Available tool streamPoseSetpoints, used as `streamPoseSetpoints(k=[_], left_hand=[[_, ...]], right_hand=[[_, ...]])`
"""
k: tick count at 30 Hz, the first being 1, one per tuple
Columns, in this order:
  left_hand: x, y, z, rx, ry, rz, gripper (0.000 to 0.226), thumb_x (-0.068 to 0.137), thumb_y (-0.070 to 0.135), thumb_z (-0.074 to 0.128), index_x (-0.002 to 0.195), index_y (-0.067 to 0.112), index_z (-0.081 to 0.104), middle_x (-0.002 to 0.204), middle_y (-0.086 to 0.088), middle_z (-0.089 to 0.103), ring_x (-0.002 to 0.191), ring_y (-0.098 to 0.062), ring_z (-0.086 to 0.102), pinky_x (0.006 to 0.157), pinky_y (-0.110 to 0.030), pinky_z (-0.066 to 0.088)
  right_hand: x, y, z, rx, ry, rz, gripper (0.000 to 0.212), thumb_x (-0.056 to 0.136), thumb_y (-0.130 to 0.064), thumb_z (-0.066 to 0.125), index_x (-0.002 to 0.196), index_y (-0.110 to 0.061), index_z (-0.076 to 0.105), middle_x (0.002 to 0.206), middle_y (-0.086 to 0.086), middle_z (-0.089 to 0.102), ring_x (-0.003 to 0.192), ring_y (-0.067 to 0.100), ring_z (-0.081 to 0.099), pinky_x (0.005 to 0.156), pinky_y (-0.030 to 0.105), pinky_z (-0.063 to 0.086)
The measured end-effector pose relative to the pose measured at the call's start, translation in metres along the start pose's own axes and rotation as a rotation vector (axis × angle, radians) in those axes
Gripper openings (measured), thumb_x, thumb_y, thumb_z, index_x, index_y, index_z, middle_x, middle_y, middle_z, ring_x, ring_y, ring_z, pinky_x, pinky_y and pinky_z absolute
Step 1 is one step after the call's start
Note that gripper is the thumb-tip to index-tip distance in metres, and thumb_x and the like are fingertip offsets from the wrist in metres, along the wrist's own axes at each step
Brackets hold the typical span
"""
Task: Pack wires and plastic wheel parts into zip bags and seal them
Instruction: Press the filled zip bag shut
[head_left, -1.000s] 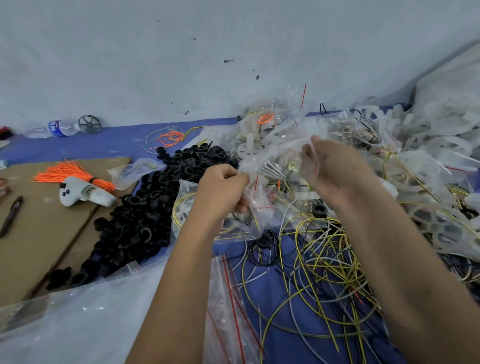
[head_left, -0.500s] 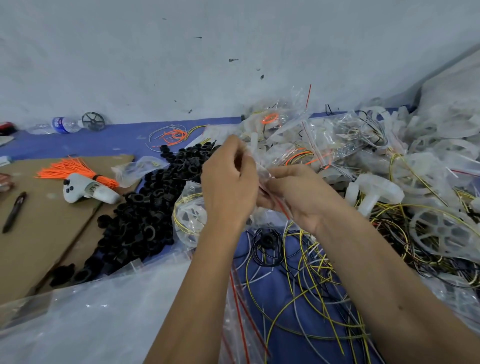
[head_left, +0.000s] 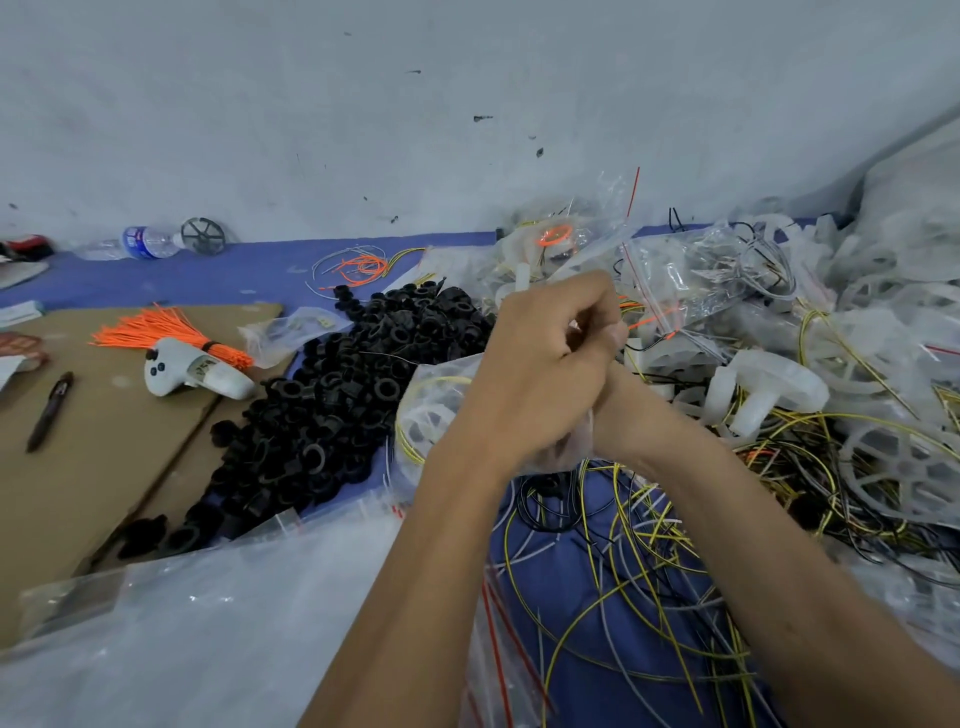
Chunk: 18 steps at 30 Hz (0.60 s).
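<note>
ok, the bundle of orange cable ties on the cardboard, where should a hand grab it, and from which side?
Probably at the black band that cinches the bundle of orange cable ties, coming from above. That is its narrowest, tightest part; the far ends fan out loose on the brown cardboard. The white handheld controller lies against its near side, so approach from above or the far side.
</note>
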<state>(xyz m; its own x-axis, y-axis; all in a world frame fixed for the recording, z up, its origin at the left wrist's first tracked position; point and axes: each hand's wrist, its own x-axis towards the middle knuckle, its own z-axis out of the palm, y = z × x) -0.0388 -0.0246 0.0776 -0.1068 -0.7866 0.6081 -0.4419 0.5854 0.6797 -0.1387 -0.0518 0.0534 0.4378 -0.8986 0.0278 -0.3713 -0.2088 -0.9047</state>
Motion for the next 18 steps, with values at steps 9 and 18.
streamPoseSetpoints(k=[9,18], left_hand=[[-0.003,0.001,-0.011,-0.395,-0.083,-0.183,0.024,0.099,0.001,0.060,0.077,0.009,0.058,0.068,-0.001,0.057,0.050,-0.016,0.051,0.044,-0.025,0.043],[-0.013,-0.063,-0.049,-0.081,0.124,-0.363,0.046,0.112,0.034,0.038,0.095,0.010,0.074,0.100,0.001,0.076,0.096,-0.007,0.069,0.085,-0.019,0.051]], right_hand=[[-0.003,0.026,-0.001,-0.255,0.243,-0.327,0.011,0.093,-0.018,0.051,0.093,-0.013,0.062,0.077,-0.011,0.044,0.070,-0.001,0.044,0.069,0.017,0.040],[-0.015,0.014,-0.027,-0.517,-0.362,0.117,0.019,0.101,-0.001,0.046,0.088,-0.003,0.059,0.092,0.019,0.059,0.083,0.017,0.060,0.069,0.009,0.044]])
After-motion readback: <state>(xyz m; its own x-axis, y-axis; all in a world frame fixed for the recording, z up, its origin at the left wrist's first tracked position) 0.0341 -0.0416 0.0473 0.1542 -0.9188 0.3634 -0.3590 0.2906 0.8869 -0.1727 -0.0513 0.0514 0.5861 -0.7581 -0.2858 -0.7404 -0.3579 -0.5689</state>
